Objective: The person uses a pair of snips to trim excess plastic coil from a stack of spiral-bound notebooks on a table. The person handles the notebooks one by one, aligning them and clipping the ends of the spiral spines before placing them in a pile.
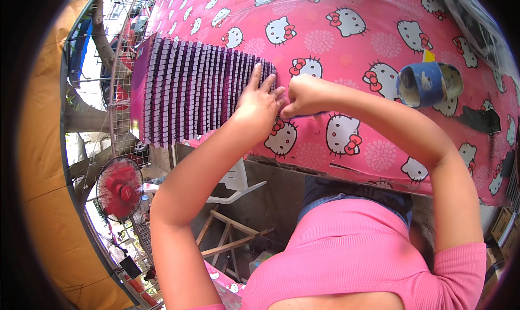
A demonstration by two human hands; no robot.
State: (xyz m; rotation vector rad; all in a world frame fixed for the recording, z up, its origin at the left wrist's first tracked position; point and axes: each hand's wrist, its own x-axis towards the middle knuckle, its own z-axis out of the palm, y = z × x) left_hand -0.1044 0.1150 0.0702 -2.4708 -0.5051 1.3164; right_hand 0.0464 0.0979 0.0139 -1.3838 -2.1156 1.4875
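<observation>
A long row of fanned, overlapping purple sheets point(189, 88), striped with dark bands and small white blocks, lies on the pink patterned table cover point(346, 44). My left hand point(259, 101) rests with spread fingers on the right end of the row. Close beside its fingertips, my right hand point(304, 96) is curled closed at the row's right edge. What the right hand grips is hidden by its fingers. A thin dark blue strip point(319, 115) shows just below that hand, and I cannot tell whether it is held.
To the right stands a blue round container point(420, 85) with a paler one against it. Beyond it lies a dark scrap point(482, 119). A red fan point(120, 190), a white plastic chair point(235, 180) and a wooden frame point(230, 237) are below the table's left side.
</observation>
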